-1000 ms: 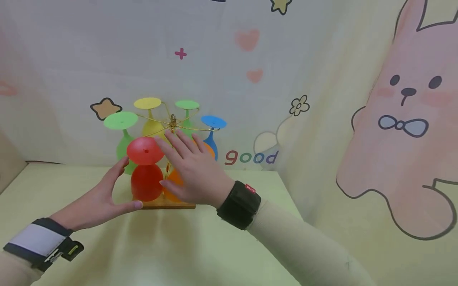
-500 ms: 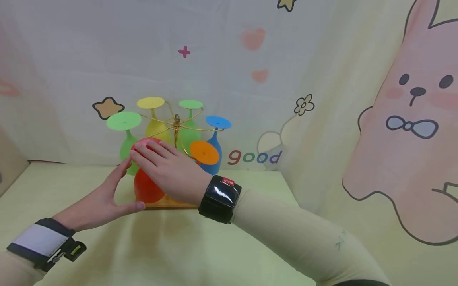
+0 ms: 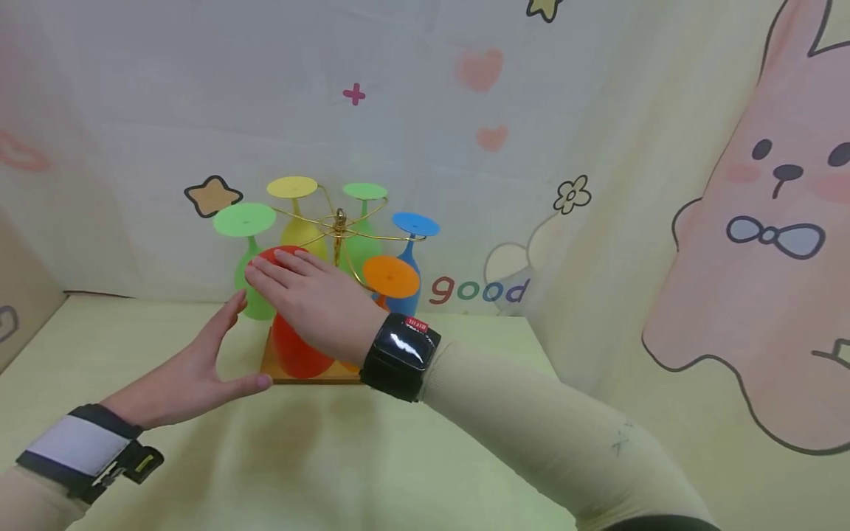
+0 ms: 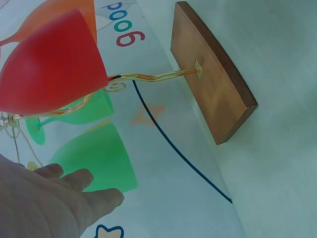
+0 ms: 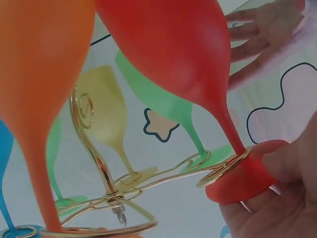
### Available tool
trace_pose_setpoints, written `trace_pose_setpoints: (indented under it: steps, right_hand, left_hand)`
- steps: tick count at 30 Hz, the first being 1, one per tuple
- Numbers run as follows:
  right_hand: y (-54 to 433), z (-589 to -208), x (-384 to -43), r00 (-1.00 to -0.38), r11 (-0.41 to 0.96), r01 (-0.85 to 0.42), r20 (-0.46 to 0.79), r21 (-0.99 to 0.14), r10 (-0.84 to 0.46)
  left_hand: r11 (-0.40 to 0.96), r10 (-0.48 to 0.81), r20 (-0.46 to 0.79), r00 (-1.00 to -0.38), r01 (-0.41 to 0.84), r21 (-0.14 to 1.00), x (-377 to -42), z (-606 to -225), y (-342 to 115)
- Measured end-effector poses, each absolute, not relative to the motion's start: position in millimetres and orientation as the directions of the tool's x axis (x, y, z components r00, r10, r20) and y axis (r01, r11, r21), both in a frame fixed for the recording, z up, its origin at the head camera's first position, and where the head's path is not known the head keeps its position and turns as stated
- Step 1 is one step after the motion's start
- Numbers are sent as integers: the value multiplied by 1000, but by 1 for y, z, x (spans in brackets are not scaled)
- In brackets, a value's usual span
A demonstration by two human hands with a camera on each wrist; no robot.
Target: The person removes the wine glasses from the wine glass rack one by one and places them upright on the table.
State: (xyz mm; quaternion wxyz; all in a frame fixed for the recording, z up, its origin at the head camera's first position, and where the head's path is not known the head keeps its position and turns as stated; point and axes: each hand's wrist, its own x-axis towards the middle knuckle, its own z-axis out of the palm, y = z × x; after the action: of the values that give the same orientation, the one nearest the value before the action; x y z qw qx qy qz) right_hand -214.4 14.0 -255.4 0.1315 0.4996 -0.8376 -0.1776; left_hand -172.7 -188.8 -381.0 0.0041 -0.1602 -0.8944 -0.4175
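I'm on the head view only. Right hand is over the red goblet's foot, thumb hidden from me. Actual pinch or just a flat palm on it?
Observer: Pinch. The right wrist view shows the right hand with its thumb on one side of the red goblet's foot and fingers on the other.

Operator: Copy. Also can't see where the gold post meets the wooden base. What's there?

Observer: In the left wrist view, it meets the base at a small gold plate on the wood.
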Motion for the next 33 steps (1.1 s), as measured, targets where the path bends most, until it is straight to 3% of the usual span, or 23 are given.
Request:
trace_pose_setpoints:
  steps: [4,13,27,33]
  right_hand:
    - [9,-249,-217,-492,464,-791,37,399,-870]
    - [1,-240,-226,-624,604,-745,23,284,-781]
    - [21,-240,-229,-661,668,-719,105,194,-743]
    - [30,-244,-226,-658,667,-711,127,222,-743]
  left_hand:
    - [603,288,143,-947,295,741,-172,-381,-189]
    - [602,284,130,-950,282,747,-167,-380,-188]
    - [615,272,126,-954,273,739,-162,-377,-188]
    - [628,266,120,-956,267,731,-161,-377,-189]
